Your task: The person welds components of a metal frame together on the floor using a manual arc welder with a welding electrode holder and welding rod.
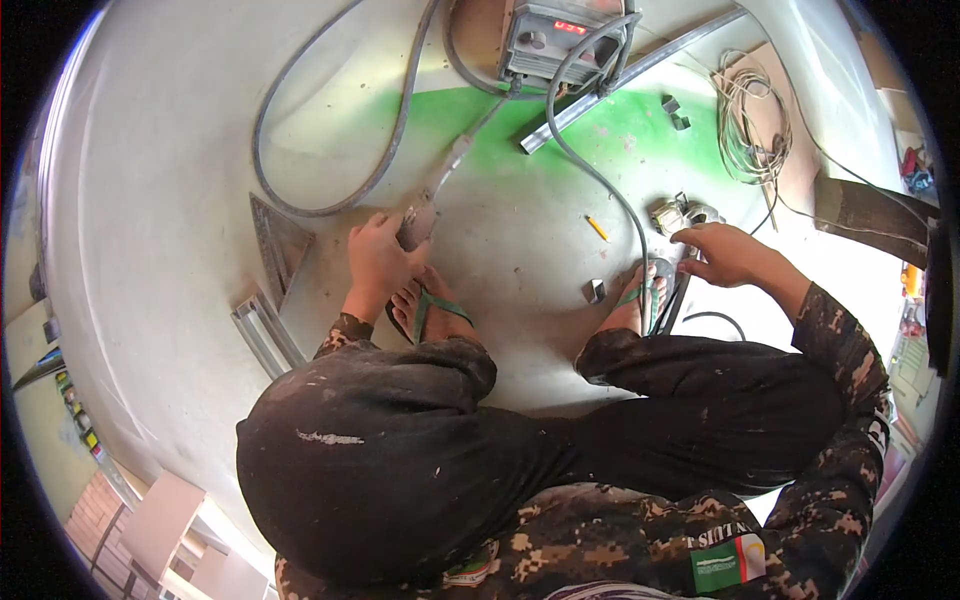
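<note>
Our left hand [380, 262] clamps the grey metal electrode holder [425, 210] below the boxy grey welder [555, 35] — likely stiff, cable-heavy, so grip its handle; right hand [725, 255] lies open.

The floor [520, 230] is grey and smooth, with a big green patch [620, 130] near its far side. A grey welding box [560, 35] sits at the far edge. A thick grey cable [400, 125] makes a big loop on the left, and a grey tool [418, 218] rests at the near end of another lead. A long metal bar [632, 80] lies slanted across the green patch. A bundle of thin wire [745, 125] lies on the right. A grinder [680, 215] and a yellow pencil [596, 227] lie near the middle. A metal triangle [275, 245] and short metal rails [262, 330] lie on the left side.
</note>
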The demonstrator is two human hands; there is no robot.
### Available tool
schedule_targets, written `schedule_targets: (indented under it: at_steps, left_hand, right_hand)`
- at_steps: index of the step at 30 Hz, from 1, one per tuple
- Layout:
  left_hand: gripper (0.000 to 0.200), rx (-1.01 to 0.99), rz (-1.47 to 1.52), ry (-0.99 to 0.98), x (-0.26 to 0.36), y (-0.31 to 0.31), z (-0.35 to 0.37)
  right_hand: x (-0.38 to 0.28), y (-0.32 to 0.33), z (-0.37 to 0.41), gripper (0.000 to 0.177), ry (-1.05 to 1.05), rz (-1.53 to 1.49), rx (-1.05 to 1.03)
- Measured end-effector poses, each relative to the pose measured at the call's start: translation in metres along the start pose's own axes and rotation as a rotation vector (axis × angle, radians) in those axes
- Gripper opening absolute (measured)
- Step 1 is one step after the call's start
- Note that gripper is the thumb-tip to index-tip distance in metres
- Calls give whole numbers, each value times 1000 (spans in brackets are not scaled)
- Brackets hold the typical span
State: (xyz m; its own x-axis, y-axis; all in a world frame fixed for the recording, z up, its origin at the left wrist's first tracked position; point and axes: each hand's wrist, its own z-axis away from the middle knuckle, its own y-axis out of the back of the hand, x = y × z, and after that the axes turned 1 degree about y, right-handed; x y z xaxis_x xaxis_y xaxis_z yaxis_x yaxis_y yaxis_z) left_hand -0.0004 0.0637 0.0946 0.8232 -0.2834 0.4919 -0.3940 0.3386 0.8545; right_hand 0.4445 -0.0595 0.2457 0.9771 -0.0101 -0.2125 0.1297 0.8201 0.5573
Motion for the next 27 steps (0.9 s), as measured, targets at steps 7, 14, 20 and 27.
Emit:
schedule_targets:
  at_steps: [7,14,20,27]
  left_hand:
    - [55,211,-156,-111,-25,-23,7]
    - [56,268,-202,-84,-34,-21,5]
    - [55,287,-170,-59,-35,-30,12]
    - [70,272,-169,-53,-29,-28,26]
  right_hand:
    - [4,-4,0,43,8,2,19]
    - [13,-10,-2,42,14,0,43]
    - [14,-4,-1,44,7,-92,5]
    - [128,-22,63,37,-361,-762,790]
